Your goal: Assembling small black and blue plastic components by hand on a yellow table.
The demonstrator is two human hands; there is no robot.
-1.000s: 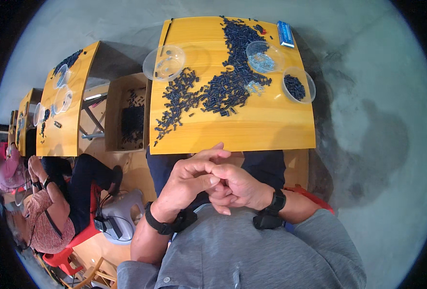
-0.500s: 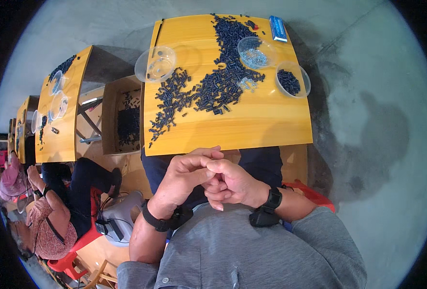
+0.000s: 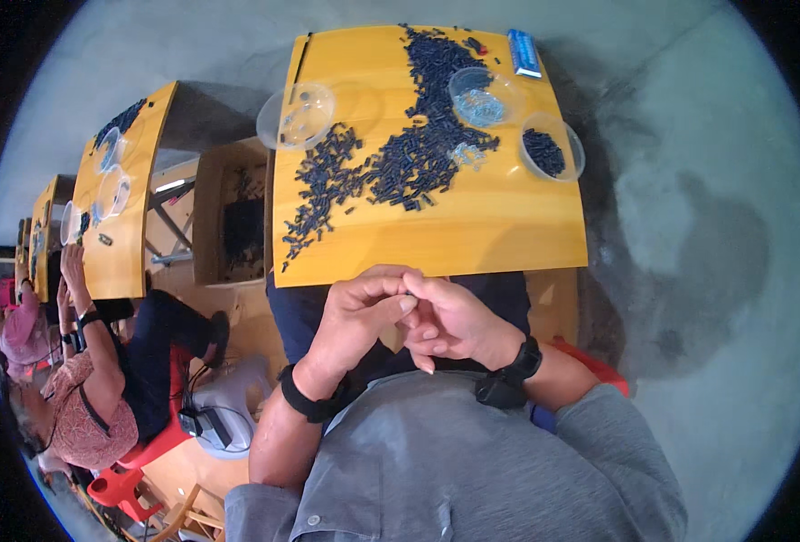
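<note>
My left hand (image 3: 362,314) and my right hand (image 3: 461,321) meet at the fingertips in front of my body, just short of the table's near edge. Both are closed in a pinch. A speck of something dark (image 3: 411,294) shows between the fingertips, too small to name. Beyond them, short black tube-like pieces (image 3: 409,167) lie heaped and scattered on the yellow wood-grain table (image 3: 499,235). A small pile of shiny metal bits (image 3: 467,155) sits beside the heap.
Clear round tubs stand on the table: one with metal bits (image 3: 481,107), one with black pieces (image 3: 544,154), one nearly bare (image 3: 302,117) overhanging the left edge. A blue-white box (image 3: 523,54) lies far right. Left are a cardboard box (image 3: 208,221) and a co-worker (image 3: 93,397) at another table.
My hands have turned slightly and shifted up and right, still pinched together; a dark speck now shows between the fingertips. The co-worker at left has reached toward their table.
</note>
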